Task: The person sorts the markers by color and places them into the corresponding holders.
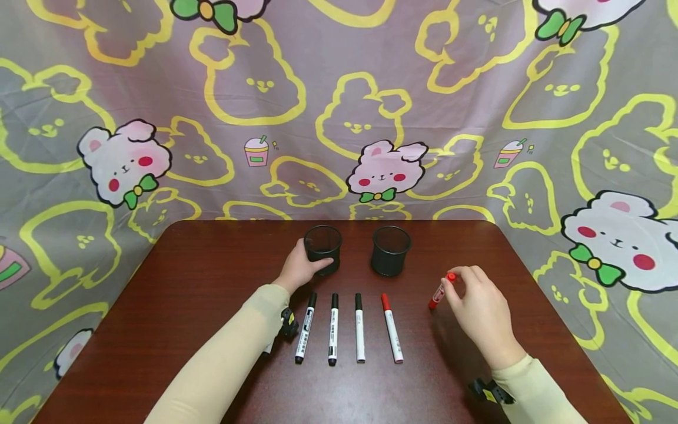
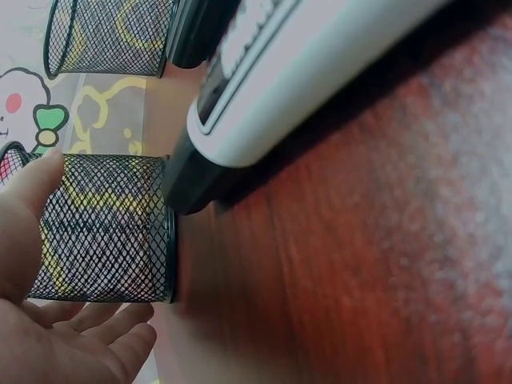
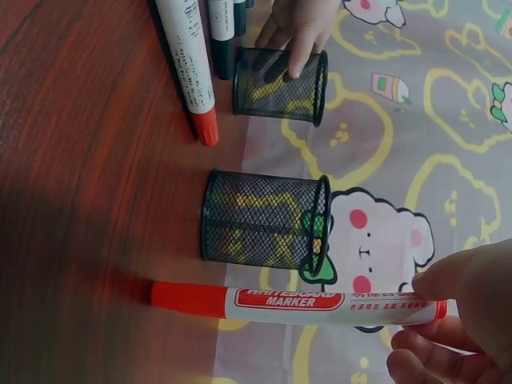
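On the left, a black mesh pen holder [image 1: 324,259] stands upright on the table. My left hand [image 1: 302,267] grips it, thumb on the near side [image 2: 40,180] and fingers round the other. My right hand [image 1: 479,306] pinches a red whiteboard marker [image 3: 280,306] by its end between thumb and fingers. The marker is tilted, its red cap pointing down toward the table. A second mesh pen holder [image 1: 389,259] stands between the hands, untouched; in the right wrist view this holder [image 3: 264,220] lies just beyond the held marker.
On the brown table [image 1: 212,259] lie black-capped markers [image 1: 305,330], [image 1: 333,333], [image 1: 360,330] and a red-capped marker [image 1: 392,330], roughly side by side. Another pale marker [image 1: 268,348] is mostly hidden under the left forearm. A patterned curtain [image 1: 296,141] hangs behind the table.
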Demonstrator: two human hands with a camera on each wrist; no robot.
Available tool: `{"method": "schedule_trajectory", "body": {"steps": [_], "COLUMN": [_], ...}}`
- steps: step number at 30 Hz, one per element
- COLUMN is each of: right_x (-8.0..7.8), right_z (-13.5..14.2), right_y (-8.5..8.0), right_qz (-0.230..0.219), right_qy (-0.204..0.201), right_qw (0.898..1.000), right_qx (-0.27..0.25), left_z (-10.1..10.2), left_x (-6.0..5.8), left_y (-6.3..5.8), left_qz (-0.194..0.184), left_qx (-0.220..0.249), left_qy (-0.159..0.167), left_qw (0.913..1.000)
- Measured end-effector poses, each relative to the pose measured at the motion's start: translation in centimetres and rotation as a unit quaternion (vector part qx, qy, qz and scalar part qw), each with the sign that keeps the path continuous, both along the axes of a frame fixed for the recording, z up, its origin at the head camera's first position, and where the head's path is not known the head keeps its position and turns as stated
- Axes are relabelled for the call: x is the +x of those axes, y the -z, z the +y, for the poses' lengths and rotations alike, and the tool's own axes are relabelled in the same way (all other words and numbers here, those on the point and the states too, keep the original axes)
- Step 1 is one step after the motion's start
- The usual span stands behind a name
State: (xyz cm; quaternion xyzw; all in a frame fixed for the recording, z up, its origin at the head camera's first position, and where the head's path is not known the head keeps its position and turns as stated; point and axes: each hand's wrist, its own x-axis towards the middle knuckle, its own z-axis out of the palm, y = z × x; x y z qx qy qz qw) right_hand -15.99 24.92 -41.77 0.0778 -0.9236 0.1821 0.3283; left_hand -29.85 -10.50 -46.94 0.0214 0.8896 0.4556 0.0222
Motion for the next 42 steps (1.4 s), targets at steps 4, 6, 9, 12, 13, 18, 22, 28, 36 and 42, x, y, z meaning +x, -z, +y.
{"method": "schedule_trajectory", "body": {"steps": [4, 6, 9, 12, 13, 18, 22, 28, 36, 42], "right_x": [-0.1, -0.2, -0.2, -0.2, -0.3, -0.4, -0.5, -0.9, -1.3, -1.6], "right_z": [0.0, -0.1, -0.1, -0.2, -0.2, -0.3, -0.5, -1.0, -1.8, -2.5], "right_y": [0.1, 0.1, 0.1, 0.1, 0.1, -0.1, -0.3, -1.0, -2.1, -2.6], "right_qz": [-0.002, -0.005, -0.005, -0.003, -0.001, 0.017, 0.034, 0.069, 0.093, 0.106], "right_qy": [0.0, -0.001, -0.001, 0.0, 0.0, -0.002, -0.006, -0.028, -0.044, -0.056], "right_qw": [1.0, 1.0, 1.0, 1.0, 1.0, 1.0, 0.999, 0.997, 0.994, 0.991], "right_qx": [-0.003, -0.003, -0.003, -0.003, -0.003, -0.01, -0.019, -0.028, -0.037, -0.053], "left_z": [-0.1, -0.1, -0.1, -0.1, -0.1, -0.1, -0.1, -0.2, -0.1, -0.1], "left_x": [0.0, 0.0, -0.1, -0.3, -0.3, -0.3, -0.3, -0.3, -0.1, -0.1], "left_y": [0.0, 0.1, 0.2, 0.2, 0.3, 0.4, 0.4, 0.3, 0.1, 0.1], "left_qz": [0.0, 0.001, 0.005, 0.008, 0.009, 0.012, 0.012, 0.012, 0.008, 0.009], "left_qx": [0.001, 0.0, -0.002, -0.005, -0.006, -0.004, -0.005, -0.006, -0.006, -0.008], "left_qy": [0.001, 0.002, 0.001, 0.001, 0.001, 0.003, 0.004, 0.004, 0.007, 0.01], "left_qw": [1.0, 1.0, 1.0, 1.0, 0.9999, 0.9999, 0.9999, 0.9999, 0.9999, 0.9999]}}
